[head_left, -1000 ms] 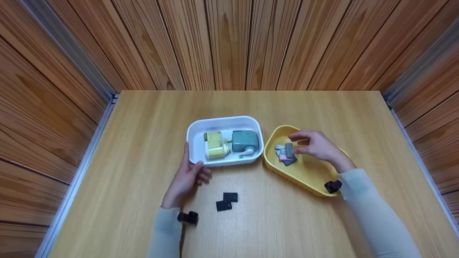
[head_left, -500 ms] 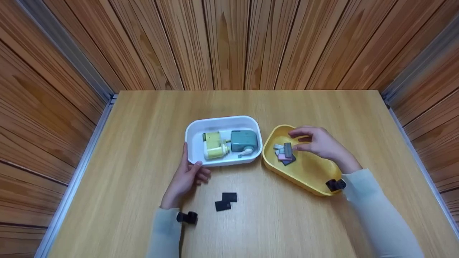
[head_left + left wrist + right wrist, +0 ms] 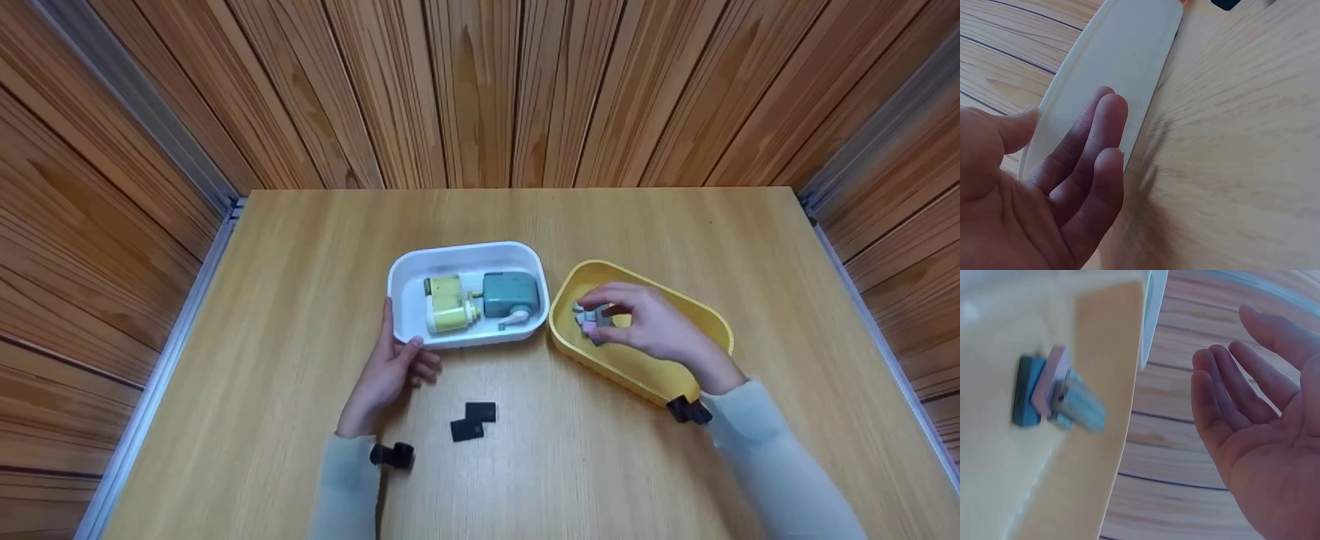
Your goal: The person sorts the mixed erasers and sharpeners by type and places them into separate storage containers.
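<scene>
My left hand (image 3: 386,375) touches the near left corner of a white bin (image 3: 409,262), thumb at the rim, index finger along the outer wall; its other fingers are loose in the left wrist view. In the bin lie a pale yellow device (image 3: 448,304) and a teal device (image 3: 511,294) with a small crank-like handle. My right hand (image 3: 649,319) hovers over the yellow bin (image 3: 660,375), fingers spread and bent above a small pile. A pink block (image 3: 1051,381), a dark blue block (image 3: 1028,390) and a grey stick-like piece (image 3: 1079,404) lie there, apart from the hand.
Two thin flat black pieces (image 3: 474,421) lie overlapping on the wooden table (image 3: 525,480), in front of the white bin. The two bins almost touch. Wood-panelled walls (image 3: 480,90) enclose the table at the back and sides.
My right hand has shifted left and slightly nearer, so its fingers now cover part of the small pile. The left hand and both bins stay in place.
</scene>
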A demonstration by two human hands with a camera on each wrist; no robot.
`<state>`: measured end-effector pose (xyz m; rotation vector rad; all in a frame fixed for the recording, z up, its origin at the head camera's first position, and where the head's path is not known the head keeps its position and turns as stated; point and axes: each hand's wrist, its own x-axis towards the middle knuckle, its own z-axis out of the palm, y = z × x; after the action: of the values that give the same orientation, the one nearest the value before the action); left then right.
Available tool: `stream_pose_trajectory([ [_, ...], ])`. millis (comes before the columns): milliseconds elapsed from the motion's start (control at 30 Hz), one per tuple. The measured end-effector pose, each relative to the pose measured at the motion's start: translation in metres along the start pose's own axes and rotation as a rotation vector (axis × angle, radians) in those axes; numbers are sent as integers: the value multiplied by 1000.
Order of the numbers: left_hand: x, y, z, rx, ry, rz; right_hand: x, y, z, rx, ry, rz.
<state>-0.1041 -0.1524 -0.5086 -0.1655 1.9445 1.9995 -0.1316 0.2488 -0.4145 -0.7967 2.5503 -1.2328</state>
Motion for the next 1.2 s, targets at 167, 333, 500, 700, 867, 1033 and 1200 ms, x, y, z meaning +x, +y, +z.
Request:
stream_pose_trajectory([
  [167, 0, 0, 0, -1, -6, 7, -3, -6, 14, 0, -14, -48],
  [333, 1, -1, 0, 4, -2, 0, -7, -12, 31, -4, -18, -33],
  [500, 0, -1, 0, 2, 4, -10, -11, -20, 52, -41, -42, -28],
  [700, 0, -1, 0, -13, -6, 9, -8, -24, 80, -39, -107, -99],
  [867, 1, -2, 0, -17, -15, 13, -4, -22, 101, -11, -196, -107],
  [1033, 0, -1, 0, -18, -10, 5, 2, -19, 119, -8, -247, -97],
  [1200, 0, 1, 0, -24, -9, 9, 9, -16, 131, -21, -275, -73],
])
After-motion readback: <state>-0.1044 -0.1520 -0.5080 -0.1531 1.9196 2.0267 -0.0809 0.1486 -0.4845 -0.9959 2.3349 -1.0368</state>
